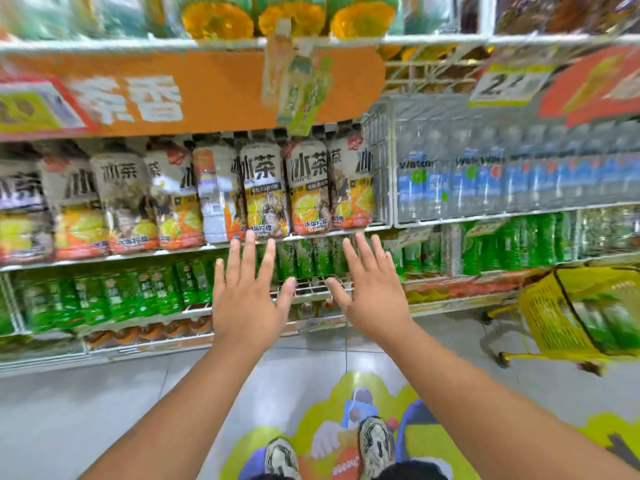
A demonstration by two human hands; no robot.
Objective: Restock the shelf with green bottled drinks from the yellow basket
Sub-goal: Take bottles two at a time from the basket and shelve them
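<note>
Both my arms reach forward toward the shelving. My left hand (247,294) and my right hand (372,289) are spread flat with fingers apart and hold nothing. Between and behind them a wire shelf (311,289) shows a bare front strip, with green bottled drinks (311,259) standing at its back. More green bottles (114,299) fill the same level to the left. The yellow basket (561,317) stands on the floor at the right on wheels, with green bottles (609,320) inside it. The picture is blurred.
Above the green row stands a shelf of iced-tea bottles (263,192) under an orange banner (194,91). Water bottles (485,181) fill the wire bay to the right. A colourful floor sticker (346,427) lies under my shoes on the grey tiles.
</note>
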